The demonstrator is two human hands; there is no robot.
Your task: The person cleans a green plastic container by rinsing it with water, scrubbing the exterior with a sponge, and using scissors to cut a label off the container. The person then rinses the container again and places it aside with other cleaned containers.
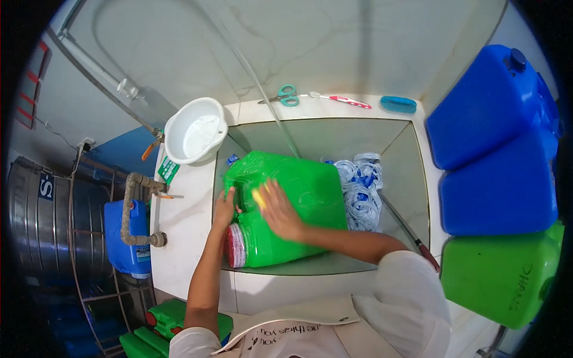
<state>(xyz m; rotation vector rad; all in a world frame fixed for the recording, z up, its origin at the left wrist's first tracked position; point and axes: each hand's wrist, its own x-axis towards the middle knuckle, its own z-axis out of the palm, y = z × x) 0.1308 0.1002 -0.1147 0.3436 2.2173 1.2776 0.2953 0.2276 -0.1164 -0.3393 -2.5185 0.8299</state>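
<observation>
A green plastic jerrycan point(304, 192) lies on its side in a tiled basin point(407, 179), its red cap point(231, 245) facing left with a whitish band around the neck. My left hand point(227, 209) grips the jerrycan's handle at the left side. Under the fingers of my right hand point(277, 212) is a yellow sponge point(259, 198), pressed flat on the jerrycan's upper face. Thin whitish streaks, like suds, mark the green surface. Part of the sponge is hidden by my right hand.
White-blue netting-like bundles point(363, 192) and a long-handled tool point(409, 230) lie right of the jerrycan. Scissors point(286, 95), a toothbrush point(342, 99) and a blue brush point(398, 104) line the back ledge. A white basin point(195, 130) stands left; blue jerrycans point(497, 188) stand right. A clear hose point(262, 85) hangs down.
</observation>
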